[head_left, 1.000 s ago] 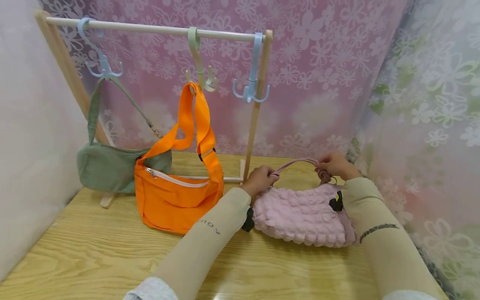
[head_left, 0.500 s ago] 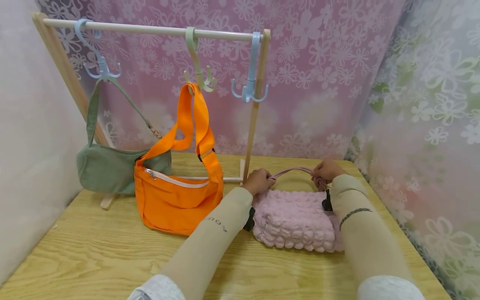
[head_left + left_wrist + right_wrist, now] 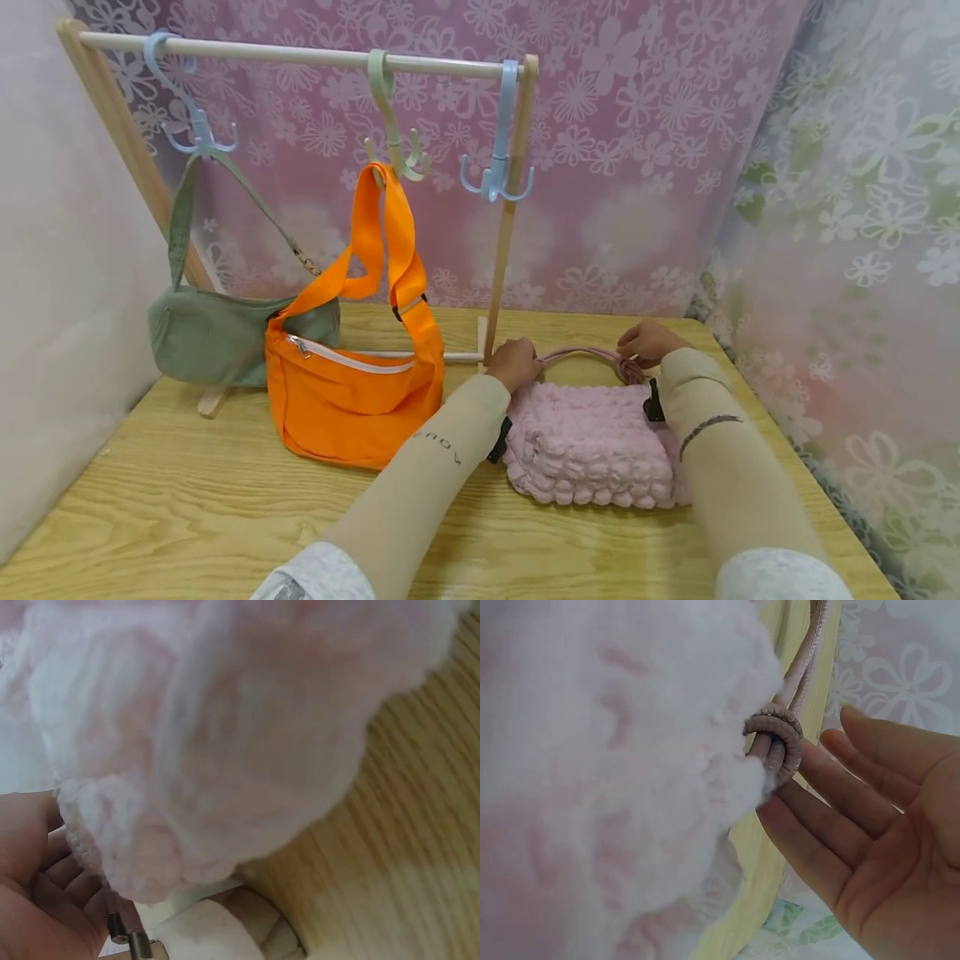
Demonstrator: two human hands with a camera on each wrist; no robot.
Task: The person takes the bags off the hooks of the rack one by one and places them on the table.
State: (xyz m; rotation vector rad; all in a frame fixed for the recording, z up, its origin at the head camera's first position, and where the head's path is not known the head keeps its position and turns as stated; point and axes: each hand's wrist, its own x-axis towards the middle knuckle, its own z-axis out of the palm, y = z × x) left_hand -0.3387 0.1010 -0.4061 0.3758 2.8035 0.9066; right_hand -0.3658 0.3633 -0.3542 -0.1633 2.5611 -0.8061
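Observation:
A puffy pink bag (image 3: pixel 592 442) lies on the wooden table, its thin handle (image 3: pixel 577 352) arching up behind it. My left hand (image 3: pixel 514 365) is at the handle's left end; in the left wrist view that hand (image 3: pixel 52 877) has curled fingers beside the bag and metal fittings, the grip partly hidden by the bag. The right hand (image 3: pixel 649 343) is at the handle's knotted right end. Seen from the right wrist, its fingers (image 3: pixel 840 802) are extended and loose, with some fingertips behind or against the knot (image 3: pixel 776 742), not curled round it.
A rack with a white bar (image 3: pixel 300 53) stands behind on the left. An orange bag (image 3: pixel 352 408) hangs from a green hook (image 3: pixel 390 108), a green bag (image 3: pixel 217 337) from a blue hook (image 3: pixel 198 125). Another blue hook (image 3: pixel 497 171) holds nothing at the right end.
The bag's right side and the right hand have moved left and the bag has settled on the table. The handle arch has sunk lower, and the right hand's fingers have loosened from the knot.

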